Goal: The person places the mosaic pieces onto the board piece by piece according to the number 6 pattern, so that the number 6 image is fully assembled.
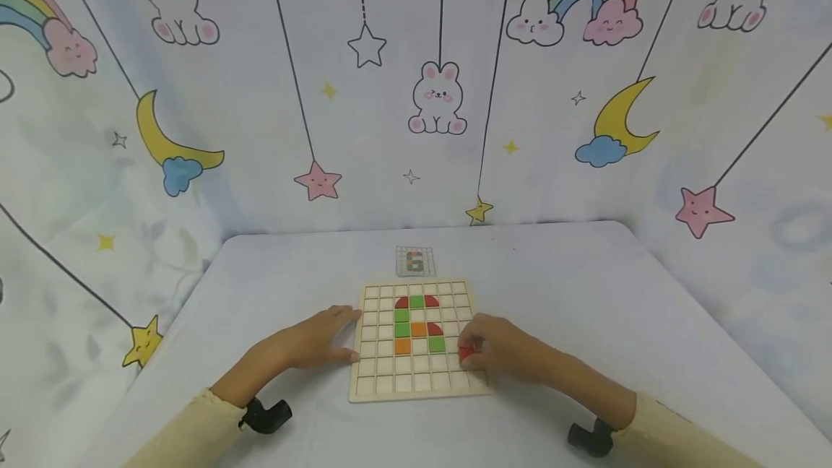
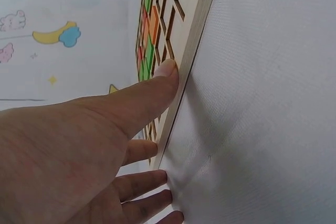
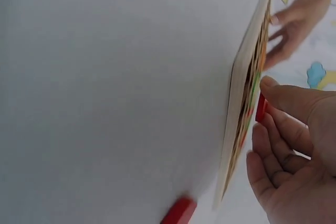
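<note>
Red tile [image 1: 465,353] is sitting pinched in the right hand [image 1: 500,349], over the lower right cells of the wooden grid board [image 1: 416,381]. Against the board's left edge, the left hand [image 1: 316,338] is pressing flat, fingers straight. Another red piece [image 3: 178,211], seemingly a tile, is lying on the white table [image 1: 585,295] just beside the board.

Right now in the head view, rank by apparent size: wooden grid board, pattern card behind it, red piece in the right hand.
1. Wooden grid board, by far the largest.
2. Pattern card, much smaller, though it lies farther from the camera.
3. Red piece, smallest, partly hidden by the right hand's fingers.
</note>
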Tool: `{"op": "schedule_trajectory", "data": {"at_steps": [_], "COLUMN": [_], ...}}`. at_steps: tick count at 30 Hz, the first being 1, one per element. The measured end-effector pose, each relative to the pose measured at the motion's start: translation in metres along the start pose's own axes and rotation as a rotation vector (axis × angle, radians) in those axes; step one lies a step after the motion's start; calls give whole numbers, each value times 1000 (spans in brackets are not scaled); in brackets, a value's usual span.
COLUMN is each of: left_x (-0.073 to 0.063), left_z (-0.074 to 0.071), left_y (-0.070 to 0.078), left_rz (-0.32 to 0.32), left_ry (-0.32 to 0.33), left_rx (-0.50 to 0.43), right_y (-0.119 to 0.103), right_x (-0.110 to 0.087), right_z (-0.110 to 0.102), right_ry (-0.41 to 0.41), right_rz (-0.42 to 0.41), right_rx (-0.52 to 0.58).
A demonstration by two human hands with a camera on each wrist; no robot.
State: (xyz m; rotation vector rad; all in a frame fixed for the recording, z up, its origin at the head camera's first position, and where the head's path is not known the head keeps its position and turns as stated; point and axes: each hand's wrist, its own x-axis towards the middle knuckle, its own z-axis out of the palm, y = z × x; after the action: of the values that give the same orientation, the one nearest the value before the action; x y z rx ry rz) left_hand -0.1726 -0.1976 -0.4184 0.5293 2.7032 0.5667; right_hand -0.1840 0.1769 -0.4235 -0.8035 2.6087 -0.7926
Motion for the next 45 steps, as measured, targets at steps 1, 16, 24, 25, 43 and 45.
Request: {"op": "schedule_trajectory", "data": {"at_steps": [1, 16, 24, 25, 43, 45], "left_x": [0, 0, 0, 1, 0, 1], "left_z": [0, 0, -1, -1, 2, 2], "left_y": [0, 3, 1, 1, 0, -1], "left_rz": [2, -24, -10, -9, -13, -10], "left_ry": [1, 1, -5, -5, -7, -6], "left_rx": [0, 7, 29, 27, 6, 9], "right_y": [-3, -25, -31, -33, -39, -39], "right_x": [3, 22, 21, 20, 20, 20], "right_z": [4, 24, 24, 24, 22, 22], "right_ry": [-6, -33, -9, -4, 22, 30], "right_rz": [-7, -200, -189, -187, -182, -177], "right_rx": [-5, -89, -139, -145, -171, -165]}}
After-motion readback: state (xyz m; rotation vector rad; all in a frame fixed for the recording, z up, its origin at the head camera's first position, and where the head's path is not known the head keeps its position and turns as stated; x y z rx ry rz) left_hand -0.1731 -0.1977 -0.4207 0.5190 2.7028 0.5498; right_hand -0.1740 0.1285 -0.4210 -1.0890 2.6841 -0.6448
